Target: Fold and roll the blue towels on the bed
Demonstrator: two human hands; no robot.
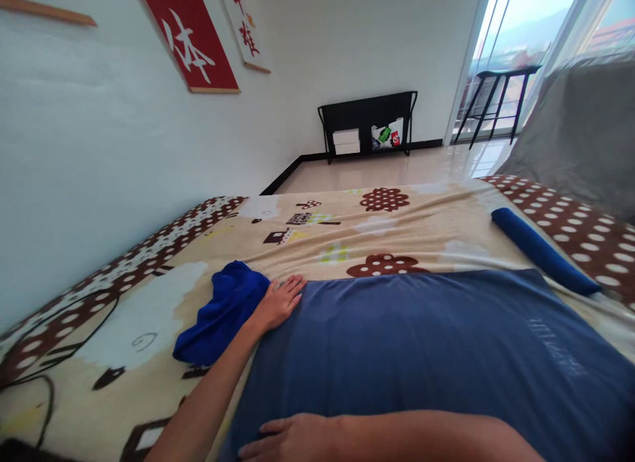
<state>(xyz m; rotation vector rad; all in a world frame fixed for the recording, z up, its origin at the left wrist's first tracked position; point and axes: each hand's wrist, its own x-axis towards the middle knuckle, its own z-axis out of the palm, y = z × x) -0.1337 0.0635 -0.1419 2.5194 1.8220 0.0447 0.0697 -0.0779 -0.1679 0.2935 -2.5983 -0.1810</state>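
Observation:
A large slate-blue cloth (407,343) with faint lettering near its right end lies spread on the patterned blanket (278,250). My left hand (282,300) rests flat on the cloth's far left corner, fingers stretched out, a ring on one finger. Near the close left edge, my right hand (292,441) lies on the same cloth with its fingers extended and slightly apart; the frame's bottom cuts off part of it. A crumpled bright blue cloth (231,303) sits just left of my left hand, beside the wrist. Neither hand grips anything.
A dark blue rolled bundle (543,250) lies at the right on the blanket. A black cable (112,310) loops at the left. Beyond the bed stand a black rack (367,111), a dark stool (501,85) and something under a grey cover (580,118). A wall borders the left side.

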